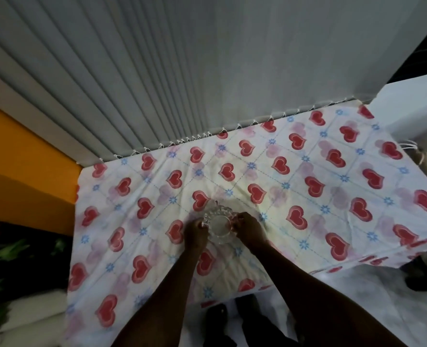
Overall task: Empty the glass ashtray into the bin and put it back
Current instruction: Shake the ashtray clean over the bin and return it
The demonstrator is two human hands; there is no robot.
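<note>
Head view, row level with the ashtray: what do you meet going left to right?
Orange wall → left edge of the heart-print tablecloth → left hand → glass ashtray → right hand → the cloth's right edge, where it folds over the table.

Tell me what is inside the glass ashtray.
The glass ashtray shows only a pale, clear bowl with no visible ash or butts. The left hand and right hand cover its side rims, so anything lodged there cannot be seen.
</note>
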